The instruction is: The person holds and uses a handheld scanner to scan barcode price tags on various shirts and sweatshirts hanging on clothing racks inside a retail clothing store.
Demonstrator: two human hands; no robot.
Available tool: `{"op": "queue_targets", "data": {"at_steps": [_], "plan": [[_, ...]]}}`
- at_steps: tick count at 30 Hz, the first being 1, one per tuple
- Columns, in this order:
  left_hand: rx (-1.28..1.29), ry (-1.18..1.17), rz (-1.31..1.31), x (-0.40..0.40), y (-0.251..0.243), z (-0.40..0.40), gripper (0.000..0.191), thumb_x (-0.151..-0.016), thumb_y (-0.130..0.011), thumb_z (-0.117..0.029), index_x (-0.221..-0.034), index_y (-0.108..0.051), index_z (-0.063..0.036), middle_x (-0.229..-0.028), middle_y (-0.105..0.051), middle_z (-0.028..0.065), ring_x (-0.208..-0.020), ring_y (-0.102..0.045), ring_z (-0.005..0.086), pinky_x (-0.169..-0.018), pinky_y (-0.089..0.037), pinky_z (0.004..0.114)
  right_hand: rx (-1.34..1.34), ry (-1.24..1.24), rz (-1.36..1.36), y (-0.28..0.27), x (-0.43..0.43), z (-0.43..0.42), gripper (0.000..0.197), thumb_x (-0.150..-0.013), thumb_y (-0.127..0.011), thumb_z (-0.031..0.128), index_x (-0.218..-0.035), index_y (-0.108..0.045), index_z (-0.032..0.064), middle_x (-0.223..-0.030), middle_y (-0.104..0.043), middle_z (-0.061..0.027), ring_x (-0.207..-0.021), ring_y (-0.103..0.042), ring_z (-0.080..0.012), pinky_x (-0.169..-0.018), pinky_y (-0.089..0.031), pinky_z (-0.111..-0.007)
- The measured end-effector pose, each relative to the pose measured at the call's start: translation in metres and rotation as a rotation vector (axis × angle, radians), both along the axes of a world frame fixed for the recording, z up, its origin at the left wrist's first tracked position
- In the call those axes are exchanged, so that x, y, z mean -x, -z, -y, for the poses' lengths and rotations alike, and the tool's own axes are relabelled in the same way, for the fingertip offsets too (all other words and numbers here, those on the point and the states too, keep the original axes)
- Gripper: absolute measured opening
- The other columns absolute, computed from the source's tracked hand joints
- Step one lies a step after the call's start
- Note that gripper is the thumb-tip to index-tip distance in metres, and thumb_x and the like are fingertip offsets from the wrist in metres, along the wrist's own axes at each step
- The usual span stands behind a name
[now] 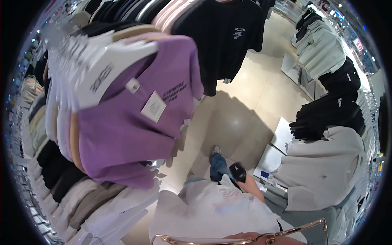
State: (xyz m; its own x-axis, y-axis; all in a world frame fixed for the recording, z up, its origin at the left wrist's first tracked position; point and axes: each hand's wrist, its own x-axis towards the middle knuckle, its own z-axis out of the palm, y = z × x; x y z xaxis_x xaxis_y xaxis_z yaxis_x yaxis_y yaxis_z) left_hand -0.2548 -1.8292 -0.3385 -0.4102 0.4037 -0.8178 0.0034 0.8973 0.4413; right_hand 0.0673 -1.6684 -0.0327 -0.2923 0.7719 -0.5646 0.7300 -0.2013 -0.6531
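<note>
My right hand [243, 186] is low beside my white printed T-shirt, around a small rounded black object [237, 171] with a light mark on it. What the object is cannot be made out, and my fingers are mostly hidden. My left hand is out of view. Before me, at the left, a purple T-shirt [128, 134] with dark lettering hangs on a white hanger [116, 70]. A white paper tag [153, 106] dangles from its neckline. Behind it, a black T-shirt [217, 39] with a small chest print faces the aisle.
Packed garments on white hangers line the rack at left, with pink shirts [174, 13] towards the back. Along the right hang a pale grey T-shirt [321, 171], black garments [327, 114] and mint shirts [321, 49]. A tiled floor [239, 113] runs between the racks.
</note>
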Motion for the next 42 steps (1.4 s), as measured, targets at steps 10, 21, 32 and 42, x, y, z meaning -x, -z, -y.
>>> {"op": "queue_targets", "data": {"at_steps": [10, 21, 32, 42], "plan": [[-0.595, -0.202, -0.126, 0.0, -0.141, -0.244, 0.019, -0.087, -0.049, -0.02, -0.096, -0.054, -0.004, -0.087, -0.059, 0.0103, -0.077, -0.057, 0.0193, -0.067, -0.046, 0.032, -0.145, 0.05, -0.114, -0.009, 0.002, -0.187, 0.04, -0.068, -0.065, 0.015, -0.102, -0.051, -0.0009, -0.09, -0.06, -0.0169, -0.084, -0.059, -0.0261, -0.074, -0.045, -0.034], [-1.08, -0.132, -1.621, 0.082, -0.5, -0.464, 0.04, -0.075, -0.061, -0.003, -0.113, -0.048, -0.0023, -0.113, -0.046, 0.0138, -0.103, -0.045, 0.026, -0.089, -0.036, 0.033, 0.026, -0.087, -0.032, -0.015, 0.055, -0.333, 0.04, -0.066, -0.066, 0.021, -0.098, -0.055, 0.0001, -0.091, -0.061, -0.0171, -0.085, -0.059, -0.028, -0.074, -0.045, -0.034], [-0.775, -0.3, -1.91, 0.109, -0.54, -0.499, 0.043, -0.067, -0.074, -0.019, -0.102, -0.055, -0.0028, -0.1, -0.054, 0.0098, -0.094, -0.049, 0.0278, -0.081, -0.039, 0.039, -0.117, -0.351, -0.115, -0.037, 0.116, -0.451, 0.041, -0.065, -0.067, 0.018, -0.1, -0.055, -0.001, -0.089, -0.06, -0.0215, -0.085, -0.058, -0.0351, -0.074, -0.045, -0.038], [-0.616, -0.24, -1.871, 0.094, -0.542, -0.509, 0.023, -0.076, -0.063, -0.021, -0.093, -0.057, -0.0074, -0.086, -0.059, 0.009, -0.078, -0.058, 0.0293, -0.064, -0.045, 0.035, -0.132, -0.689, -0.024, -0.034, 0.103, -0.533, 0.048, -0.065, -0.066, 0.025, -0.101, -0.05, -0.0012, -0.096, -0.057, -0.0228, -0.09, -0.055, -0.0388, -0.076, -0.045, -0.041]]}}
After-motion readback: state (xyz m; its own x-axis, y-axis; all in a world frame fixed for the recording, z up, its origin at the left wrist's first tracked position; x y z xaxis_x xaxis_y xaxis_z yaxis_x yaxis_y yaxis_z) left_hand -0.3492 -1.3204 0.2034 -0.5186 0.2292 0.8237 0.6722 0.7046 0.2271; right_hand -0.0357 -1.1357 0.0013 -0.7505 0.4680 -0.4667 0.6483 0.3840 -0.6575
